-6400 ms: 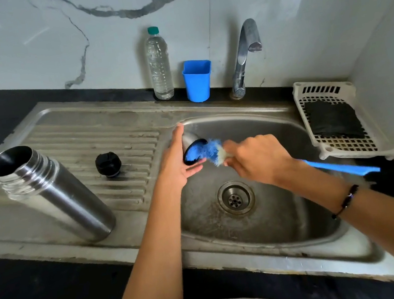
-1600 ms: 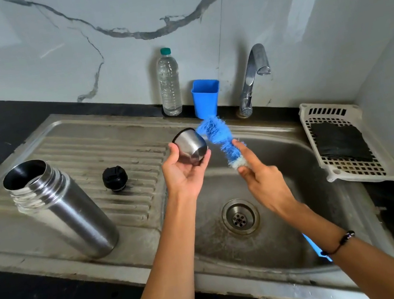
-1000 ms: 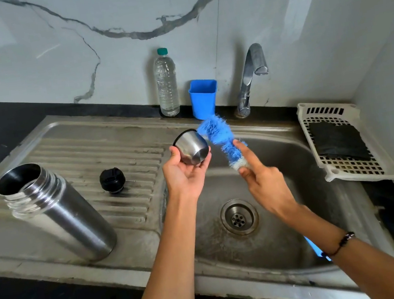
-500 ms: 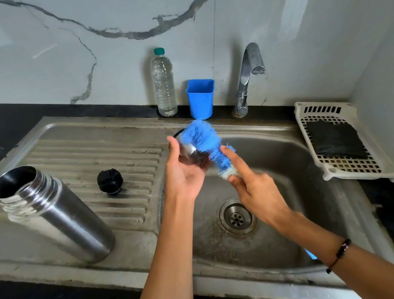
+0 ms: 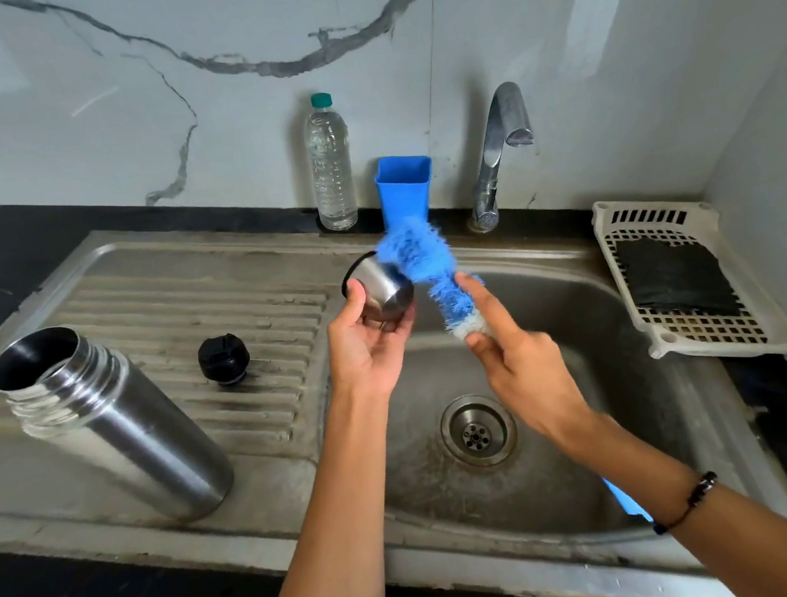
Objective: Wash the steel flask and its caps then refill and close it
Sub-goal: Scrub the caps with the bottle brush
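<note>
since half a second ago the blue brush has swung off the front of the steel cap to its right side, bristles touching the rim. the left hand cups the cap over the sink; the right hand pinches the brush neck. the flask stands open on the drainboard, black stopper beside it.

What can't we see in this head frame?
- Inside of the steel cap: faces away, held in the left hand.
- Brush handle: mostly behind the right hand and forearm.
- Flask interior: dark, so wet or dry is unclear.
- Bottle fill level: too small to tell.
- Soap on bristles: blurred.
</note>
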Demonstrator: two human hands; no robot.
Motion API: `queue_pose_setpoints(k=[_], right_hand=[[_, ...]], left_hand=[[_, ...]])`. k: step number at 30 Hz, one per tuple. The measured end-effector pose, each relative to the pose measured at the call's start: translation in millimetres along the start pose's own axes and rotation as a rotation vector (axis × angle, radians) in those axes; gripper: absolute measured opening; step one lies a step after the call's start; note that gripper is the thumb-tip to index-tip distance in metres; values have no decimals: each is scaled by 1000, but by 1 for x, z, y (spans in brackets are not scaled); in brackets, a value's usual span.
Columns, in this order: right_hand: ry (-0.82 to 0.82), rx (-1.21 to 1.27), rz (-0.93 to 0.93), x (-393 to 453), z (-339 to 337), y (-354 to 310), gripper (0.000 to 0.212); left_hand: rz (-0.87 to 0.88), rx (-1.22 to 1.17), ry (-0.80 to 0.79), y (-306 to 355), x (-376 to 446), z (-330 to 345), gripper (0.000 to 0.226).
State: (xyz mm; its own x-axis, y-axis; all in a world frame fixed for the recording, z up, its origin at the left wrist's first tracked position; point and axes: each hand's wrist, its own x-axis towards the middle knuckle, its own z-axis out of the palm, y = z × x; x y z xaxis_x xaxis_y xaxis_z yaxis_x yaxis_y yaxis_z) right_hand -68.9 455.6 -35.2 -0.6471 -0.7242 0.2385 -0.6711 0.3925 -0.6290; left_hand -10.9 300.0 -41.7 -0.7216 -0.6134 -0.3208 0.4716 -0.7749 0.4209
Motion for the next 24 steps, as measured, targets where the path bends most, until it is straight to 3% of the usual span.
queue_pose_setpoints(k=[2, 6, 8, 11, 16, 20, 24], right_hand=[[-38, -43, -45, -4, 7, -4, 66], [-16, -14, 116, 4, 2, 5, 63], [5, 6, 65, 4, -4, 2, 63], [-43, -42, -54, -4, 5, -4, 64], [-12, -26, 68, 2, -1, 8, 63], [-67, -51, -57, -10, 11, -3, 64], [-23, -4, 80, 0, 8, 6, 63]], left_hand=[[5, 42, -5, -2, -2, 3, 21], [-44, -41, -2, -1, -2, 2, 18], [-44, -33, -29, 0, 0, 1, 22], [-38, 13, -69, 0, -3, 3, 35], [-55, 165, -24, 2, -2, 0, 59], [-32, 94, -32, -1, 0, -1, 30], [-66, 51, -33, -4, -1, -8, 27]])
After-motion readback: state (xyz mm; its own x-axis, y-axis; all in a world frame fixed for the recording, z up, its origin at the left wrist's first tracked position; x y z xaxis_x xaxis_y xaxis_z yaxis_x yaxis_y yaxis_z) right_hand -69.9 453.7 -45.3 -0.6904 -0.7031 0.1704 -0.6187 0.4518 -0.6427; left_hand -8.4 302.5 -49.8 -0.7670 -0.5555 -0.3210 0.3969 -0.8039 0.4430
